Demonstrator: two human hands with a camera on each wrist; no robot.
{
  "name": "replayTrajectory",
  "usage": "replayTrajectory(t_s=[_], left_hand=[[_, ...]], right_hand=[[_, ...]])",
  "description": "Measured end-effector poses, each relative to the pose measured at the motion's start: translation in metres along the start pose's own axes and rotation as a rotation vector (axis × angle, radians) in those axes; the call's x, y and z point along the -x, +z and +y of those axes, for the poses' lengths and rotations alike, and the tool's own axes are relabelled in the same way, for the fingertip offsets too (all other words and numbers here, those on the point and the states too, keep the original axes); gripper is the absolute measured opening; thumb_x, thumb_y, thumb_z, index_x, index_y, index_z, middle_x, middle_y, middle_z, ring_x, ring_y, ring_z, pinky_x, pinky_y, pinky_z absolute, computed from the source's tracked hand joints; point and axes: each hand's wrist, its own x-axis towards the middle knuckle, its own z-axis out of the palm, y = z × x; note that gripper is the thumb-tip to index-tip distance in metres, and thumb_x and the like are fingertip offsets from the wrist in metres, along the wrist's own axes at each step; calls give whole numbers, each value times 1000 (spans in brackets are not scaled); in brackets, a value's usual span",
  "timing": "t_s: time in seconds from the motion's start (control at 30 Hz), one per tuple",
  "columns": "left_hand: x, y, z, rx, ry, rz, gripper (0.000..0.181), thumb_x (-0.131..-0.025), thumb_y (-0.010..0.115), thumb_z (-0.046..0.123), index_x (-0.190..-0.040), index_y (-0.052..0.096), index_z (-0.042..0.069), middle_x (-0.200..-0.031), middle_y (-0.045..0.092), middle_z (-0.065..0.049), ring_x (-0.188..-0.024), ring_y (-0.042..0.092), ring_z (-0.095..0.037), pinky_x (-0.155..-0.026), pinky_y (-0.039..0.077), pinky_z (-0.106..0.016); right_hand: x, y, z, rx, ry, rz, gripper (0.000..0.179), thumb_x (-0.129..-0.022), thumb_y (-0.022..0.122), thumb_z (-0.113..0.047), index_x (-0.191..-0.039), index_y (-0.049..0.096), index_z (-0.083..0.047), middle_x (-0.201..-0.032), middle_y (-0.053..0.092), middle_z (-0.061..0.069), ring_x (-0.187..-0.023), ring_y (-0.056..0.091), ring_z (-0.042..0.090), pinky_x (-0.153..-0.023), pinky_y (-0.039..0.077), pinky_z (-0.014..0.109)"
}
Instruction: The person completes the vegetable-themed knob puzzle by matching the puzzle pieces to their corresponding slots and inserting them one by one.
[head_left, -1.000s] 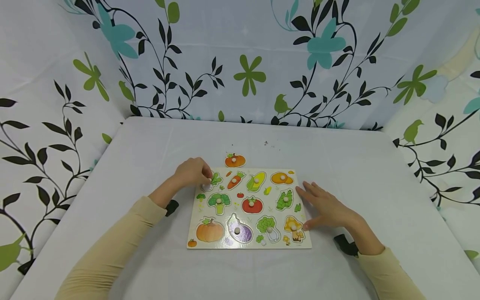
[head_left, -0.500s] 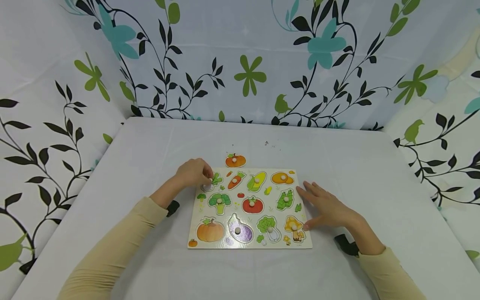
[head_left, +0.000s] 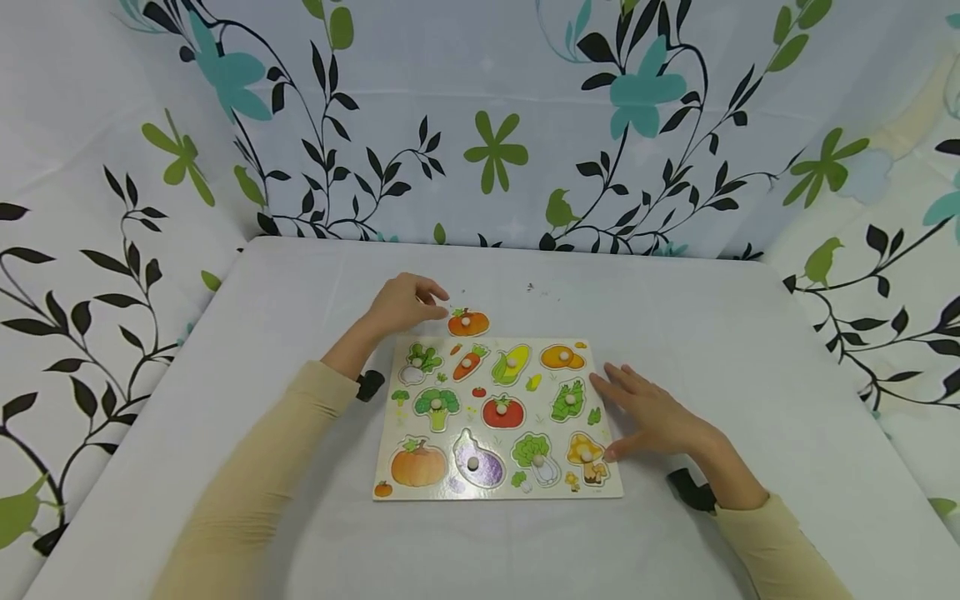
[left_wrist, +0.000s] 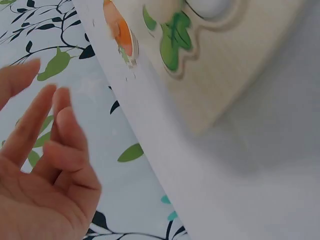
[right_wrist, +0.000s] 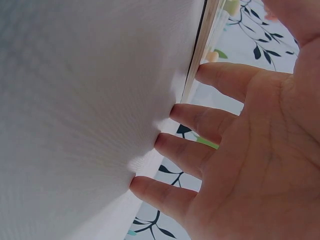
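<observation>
Beyond the board's upper edge lies an orange pumpkin puzzle piece with a small knob. My left hand is just left of it, thumb and forefinger apart and holding nothing. The left wrist view shows the same hand with its other fingers loosely bent, away from the orange piece. My right hand is spread along the right edge of the wooden vegetable puzzle board. In the right wrist view, fingertips touch the board's side and others press the cloth.
Knobbed pieces sit in the board, among them an eggplant, a tomato and a turnip. A pumpkin picture at lower left has no knob. White cloth covers the table; patterned curtains stand behind and beside it.
My left hand has left the turnip piece at the board's upper left corner and moved up and right to beside the pumpkin piece. The right hand stays put.
</observation>
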Motion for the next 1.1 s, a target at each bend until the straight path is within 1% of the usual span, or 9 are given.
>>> replayTrajectory(t_s=[0.1, 0.2, 0.27, 0.4, 0.67, 0.77, 0.9, 0.97, 1.1], left_hand=[[-11, 9, 1, 88, -18, 67, 30, -89, 71, 23, -114, 71, 7, -97, 65, -12, -87, 55, -26, -72, 43, -32], [-20, 17, 2, 127, -59, 92, 28, -88, 71, 24, -112, 72, 9, -101, 65, -12, -91, 55, -26, -75, 44, -33], [-24, 21, 2, 121, -95, 87, 28, -88, 72, 25, -112, 72, 10, -104, 65, -11, -93, 56, -27, -77, 45, -34], [-28, 27, 1, 82, -135, 58, 33, -88, 72, 27, -115, 71, 10, -110, 66, -12, -96, 58, -28, -81, 47, -37], [-28, 33, -2, 114, -146, 51, 32, -88, 71, 26, -115, 71, 9, -115, 65, -14, -96, 59, -29, -81, 49, -38], [-30, 36, -1, 101, -153, 31, 30, -87, 72, 27, -113, 72, 10, -114, 65, -13, -95, 58, -28, -80, 48, -37], [-32, 40, 3, 52, -189, -5, 29, -85, 74, 29, -109, 73, 13, -114, 66, -10, -97, 58, -27, -83, 48, -37], [-32, 42, 4, 38, -212, -14, 28, -84, 75, 29, -107, 74, 13, -115, 66, -10, -100, 58, -28, -85, 48, -38], [-32, 44, 6, 4, -235, -23, 26, -83, 76, 29, -104, 75, 13, -120, 66, -9, -105, 59, -28, -89, 49, -40]], right_hand=[[0, 1, 0, -1, 1, 1, 107, -67, 85, -47, -152, 34, -8, -159, 23, 25, -146, 15, 51, -109, 20, 74], [0, 2, -2, -5, 4, 2, 107, -67, 85, -46, -152, 34, -8, -159, 23, 25, -145, 15, 51, -109, 21, 74], [0, 2, -2, -7, 3, 4, 106, -67, 86, -45, -152, 34, -7, -158, 24, 26, -145, 15, 51, -109, 21, 74], [0, 2, -4, -7, 0, 6, 106, -66, 86, -44, -151, 35, -6, -158, 24, 26, -145, 16, 52, -109, 21, 74], [1, 0, -5, -2, 5, -1, 107, -66, 86, -46, -152, 34, -7, -158, 24, 26, -145, 15, 52, -109, 21, 74], [1, 0, -4, 0, 5, -2, 107, -66, 86, -46, -152, 34, -7, -158, 23, 26, -145, 15, 51, -109, 21, 74], [0, 0, -3, 4, -3, -1, 107, -67, 85, -47, -152, 34, -7, -159, 23, 26, -145, 15, 52, -109, 21, 74], [0, 0, -2, 2, -8, 0, 107, -67, 85, -47, -152, 34, -7, -159, 23, 26, -145, 15, 52, -109, 21, 74], [0, -1, -2, -2, -9, 2, 107, -67, 85, -47, -152, 34, -6, -158, 23, 26, -145, 15, 52, -109, 21, 74]])
